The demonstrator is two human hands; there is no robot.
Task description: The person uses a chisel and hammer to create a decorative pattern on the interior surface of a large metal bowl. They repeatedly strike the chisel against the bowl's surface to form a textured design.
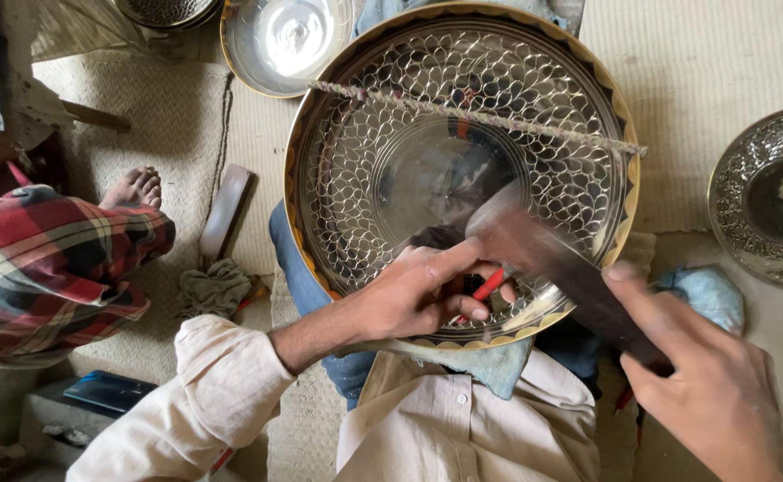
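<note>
We sit on a woven beige floor mat (704,62). Nearest us, our left hand (414,295) pinches a thin red-handled engraving tool (485,287) against the near rim of the large round engraved brass tray (391,152) tilted on our lap. Our right hand (708,375) is closed around a dark blurred hammer (556,259) above the tool. We judge the chasing is under way; the next blow needs the tip seated steady. Farther off lies another ornate silver dish (770,201).

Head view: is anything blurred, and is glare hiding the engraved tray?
Head view: the dark mallet in the right hand is motion-blurred; the left hand and its red-handled tool are sharp; soft reflections cloud the engraved tray centre, but its pattern reads clearly.
</note>
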